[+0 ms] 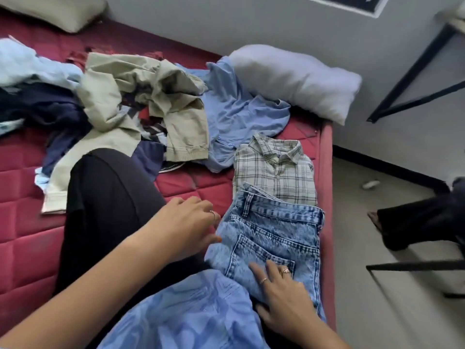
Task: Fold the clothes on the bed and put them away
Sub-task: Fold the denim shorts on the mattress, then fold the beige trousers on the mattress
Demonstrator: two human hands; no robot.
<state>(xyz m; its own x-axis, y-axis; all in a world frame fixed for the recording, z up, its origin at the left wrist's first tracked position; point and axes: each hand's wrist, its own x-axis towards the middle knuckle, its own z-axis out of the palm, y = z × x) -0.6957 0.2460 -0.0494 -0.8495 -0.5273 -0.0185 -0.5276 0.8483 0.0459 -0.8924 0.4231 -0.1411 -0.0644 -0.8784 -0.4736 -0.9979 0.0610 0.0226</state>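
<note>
While we kneel on bed (pixel 30 192), head view shows folded jeans (pixel 274 238) near bed's right edge, overlapping folded plaid shirt (pixel 274 167) beyond. Our right hand (pixel 284 298) lies flat on jeans, fingers (pixel 259 272) straight, gripping nothing. Our left hand (pixel 186 222) touches jeans' left edge, fingers loosely curled; grip unclear. Unfolded clothes pile (pixel 130 96) lies farther left.

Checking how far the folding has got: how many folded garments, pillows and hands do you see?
Folded garments: 2, jeans and plaid shirt
Pillows: 2, white, beige
Hands: 2, left hand, right hand
Total: 6
</note>
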